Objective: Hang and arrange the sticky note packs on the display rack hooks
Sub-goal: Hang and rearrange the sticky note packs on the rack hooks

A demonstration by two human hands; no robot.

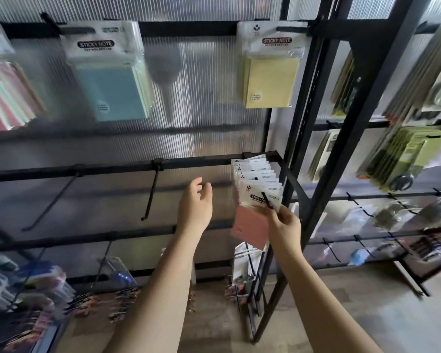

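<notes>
Pink sticky note pack [250, 225]: light, slippery film sleeve, stiff header; right hand [283, 222] pinches header at hook [267, 200]; left hand [195, 205] open, empty.

Open space is seen at mid-frame, between the bare hook [150, 193] at centre and the row of pink sticky note packs [255, 197] hung at centre right; the left hand [195, 203] is held with relaxed fingers in that gap. A second bare hook [52, 201] juts forward at centre left, with free room between the two. The right hand [283, 221] is pressed close against the front pack, hemmed by the black upright post [294, 138] just beside it. Above, a clear stretch of ribbed panel [204, 80] is left between the blue pack [110, 72] and the yellow pack [270, 64]. The lower left is crowded with blurred hanging goods [36, 296].
</notes>
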